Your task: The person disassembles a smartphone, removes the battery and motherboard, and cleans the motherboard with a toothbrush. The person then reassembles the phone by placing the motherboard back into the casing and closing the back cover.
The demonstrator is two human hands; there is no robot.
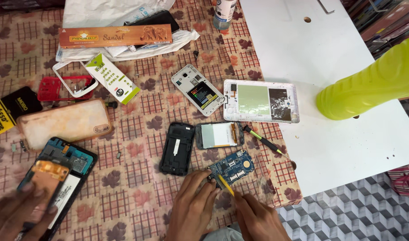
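Observation:
A small blue circuit board (235, 167) lies on the patterned cloth near the front edge. My left hand (193, 207) pins its near left corner down with the fingertips. My right hand (258, 218) grips a thin yellow tool (225, 184), whose tip touches the board's near edge. Just behind the board lie a black phone back cover (177, 148) and a detached screen module (218, 135).
A screwdriver (264, 142), an opened white phone (198, 89) and a white tablet housing (261, 101) lie further back. Another person's hand (15, 214) rests on a dismantled phone (61, 174) at the front left. A lime-green plastic object (369, 85) overhangs the white table (329, 44) on the right.

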